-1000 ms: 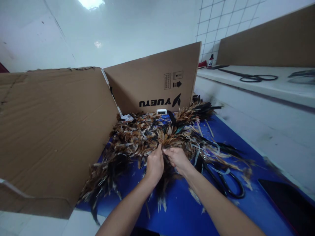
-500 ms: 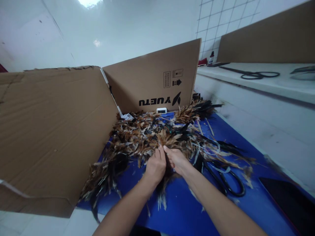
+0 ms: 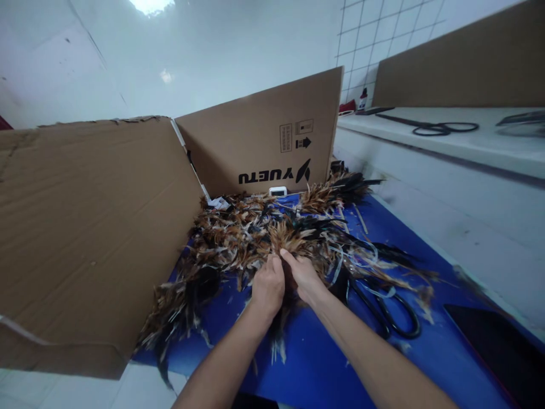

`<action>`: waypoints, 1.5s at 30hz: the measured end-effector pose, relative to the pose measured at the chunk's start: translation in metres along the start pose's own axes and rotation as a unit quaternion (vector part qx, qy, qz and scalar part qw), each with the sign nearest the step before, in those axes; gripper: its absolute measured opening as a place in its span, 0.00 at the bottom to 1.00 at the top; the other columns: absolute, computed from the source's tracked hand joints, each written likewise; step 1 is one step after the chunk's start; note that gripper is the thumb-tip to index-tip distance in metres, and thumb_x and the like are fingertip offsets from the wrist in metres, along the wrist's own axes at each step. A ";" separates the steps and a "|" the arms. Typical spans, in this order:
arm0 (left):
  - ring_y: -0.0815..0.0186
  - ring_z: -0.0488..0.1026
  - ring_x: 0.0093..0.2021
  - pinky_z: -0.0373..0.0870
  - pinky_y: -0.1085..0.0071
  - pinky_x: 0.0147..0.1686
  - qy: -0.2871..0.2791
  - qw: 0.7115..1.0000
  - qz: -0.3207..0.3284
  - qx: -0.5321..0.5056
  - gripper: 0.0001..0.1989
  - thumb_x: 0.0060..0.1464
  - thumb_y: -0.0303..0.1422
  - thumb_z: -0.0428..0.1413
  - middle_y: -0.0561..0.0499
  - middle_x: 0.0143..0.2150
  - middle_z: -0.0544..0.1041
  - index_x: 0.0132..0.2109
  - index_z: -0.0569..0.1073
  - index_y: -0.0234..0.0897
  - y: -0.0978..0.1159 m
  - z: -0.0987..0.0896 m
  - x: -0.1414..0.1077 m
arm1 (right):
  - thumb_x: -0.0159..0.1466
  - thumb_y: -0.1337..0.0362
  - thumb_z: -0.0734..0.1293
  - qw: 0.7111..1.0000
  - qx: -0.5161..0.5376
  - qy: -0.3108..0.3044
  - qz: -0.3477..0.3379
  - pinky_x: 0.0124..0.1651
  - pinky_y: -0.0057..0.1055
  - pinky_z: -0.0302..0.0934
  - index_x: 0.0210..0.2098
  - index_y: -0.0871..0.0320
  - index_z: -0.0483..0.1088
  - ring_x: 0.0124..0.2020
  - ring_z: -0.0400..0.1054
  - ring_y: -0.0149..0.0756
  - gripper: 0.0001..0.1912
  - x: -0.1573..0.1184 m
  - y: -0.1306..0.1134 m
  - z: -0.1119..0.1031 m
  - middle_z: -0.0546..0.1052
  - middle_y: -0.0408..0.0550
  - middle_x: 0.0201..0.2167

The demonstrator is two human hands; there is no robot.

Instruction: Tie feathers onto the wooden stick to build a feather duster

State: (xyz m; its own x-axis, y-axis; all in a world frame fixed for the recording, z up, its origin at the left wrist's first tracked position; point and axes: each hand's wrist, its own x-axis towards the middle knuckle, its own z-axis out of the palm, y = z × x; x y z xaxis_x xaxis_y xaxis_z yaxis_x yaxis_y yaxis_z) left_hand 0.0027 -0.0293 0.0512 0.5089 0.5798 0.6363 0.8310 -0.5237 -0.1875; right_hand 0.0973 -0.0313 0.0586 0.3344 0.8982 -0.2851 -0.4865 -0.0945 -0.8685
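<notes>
Brown and black feathers [image 3: 234, 236] lie in a thick heap over a blue tabletop [image 3: 319, 352]. At the near side of the heap, my left hand [image 3: 268, 284] is closed on a bunch of feathers [image 3: 286, 236]. My right hand [image 3: 304, 278] grips the same bunch from the right, its thumb extended along the top. Tan feather tips fan out beyond my fingers, and darker ones hang below between my wrists. What exactly lies inside the fingers is hidden. Black-handled scissors [image 3: 398, 315] lie right of my right hand, their blades covered by feathers.
Cardboard panels stand at the left [image 3: 93, 238] and back [image 3: 259, 136]. A small white digital display [image 3: 278, 192] sits by the back panel. A black flat tablet-like object [image 3: 494, 346] lies at the right edge. Another pair of scissors [image 3: 438, 128] rests on the white ledge [image 3: 489, 147].
My hands have parted slightly at the fingertips, and my left fingers have curled in more. The view has shifted slightly. Both hands stay at the feather bunch.
</notes>
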 end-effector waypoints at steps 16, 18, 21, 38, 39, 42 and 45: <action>0.69 0.72 0.32 0.66 0.76 0.32 -0.023 0.984 -0.061 -0.164 0.09 0.58 0.26 0.43 0.48 0.35 0.73 0.40 0.67 0.35 0.013 -0.012 0.011 | 0.47 0.57 0.71 0.993 0.021 0.040 -0.109 0.30 0.27 0.64 0.27 0.65 0.73 0.29 0.71 0.37 0.15 0.007 0.002 -0.005 0.77 0.50 0.25; 0.70 0.71 0.32 0.65 0.76 0.32 -0.028 0.963 -0.107 -0.245 0.09 0.58 0.26 0.43 0.50 0.32 0.73 0.37 0.67 0.36 0.014 -0.015 0.015 | 0.47 0.58 0.71 0.991 0.007 0.054 -0.121 0.31 0.28 0.64 0.26 0.64 0.73 0.29 0.71 0.37 0.14 0.006 0.000 -0.005 0.77 0.50 0.25; 0.71 0.71 0.29 0.64 0.77 0.31 -0.042 0.921 -0.168 -0.348 0.07 0.56 0.25 0.45 0.53 0.29 0.73 0.36 0.66 0.37 0.013 -0.017 0.021 | 0.46 0.60 0.71 0.990 0.003 0.060 -0.126 0.29 0.28 0.64 0.24 0.63 0.72 0.25 0.69 0.35 0.11 0.004 -0.004 -0.005 0.76 0.47 0.22; 0.69 0.72 0.30 0.63 0.76 0.32 -0.036 0.939 -0.152 -0.306 0.07 0.55 0.28 0.46 0.52 0.30 0.75 0.37 0.68 0.38 -0.008 -0.001 0.013 | 0.43 0.66 0.68 0.981 -0.131 -0.144 0.005 0.12 0.21 0.33 0.16 0.57 0.56 0.10 0.40 0.18 0.13 0.001 -0.033 -0.025 0.51 0.29 0.08; 0.69 0.72 0.30 0.64 0.76 0.32 -0.039 0.943 -0.145 -0.296 0.07 0.55 0.28 0.46 0.52 0.30 0.75 0.38 0.68 0.38 -0.007 0.000 0.011 | 0.43 0.66 0.68 0.982 -0.133 -0.135 -0.006 0.12 0.21 0.33 0.16 0.57 0.57 0.10 0.40 0.18 0.12 0.001 -0.033 -0.024 0.52 0.30 0.08; 0.69 0.71 0.28 0.63 0.76 0.29 -0.052 0.957 -0.129 -0.255 0.08 0.56 0.28 0.45 0.51 0.28 0.74 0.38 0.69 0.37 -0.004 0.001 0.009 | 0.41 0.68 0.69 0.986 -0.129 -0.108 -0.020 0.12 0.21 0.34 0.16 0.58 0.59 0.09 0.41 0.18 0.11 0.001 -0.032 -0.022 0.52 0.29 0.07; 0.69 0.71 0.28 0.63 0.76 0.28 -0.057 0.970 -0.110 -0.207 0.09 0.57 0.28 0.44 0.50 0.28 0.73 0.38 0.69 0.36 -0.002 0.001 0.007 | 0.41 0.71 0.68 0.992 -0.107 -0.068 -0.008 0.11 0.21 0.34 0.16 0.58 0.59 0.09 0.42 0.18 0.11 0.001 -0.030 -0.020 0.53 0.29 0.07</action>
State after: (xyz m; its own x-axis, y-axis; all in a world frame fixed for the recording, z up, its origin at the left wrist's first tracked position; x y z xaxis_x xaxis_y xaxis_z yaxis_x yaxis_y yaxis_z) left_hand 0.0046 -0.0236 0.0555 0.3707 0.7585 0.5359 0.7728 -0.5720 0.2750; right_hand 0.1283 -0.0358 0.0762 0.2227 0.9485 -0.2254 -0.2943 -0.1550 -0.9430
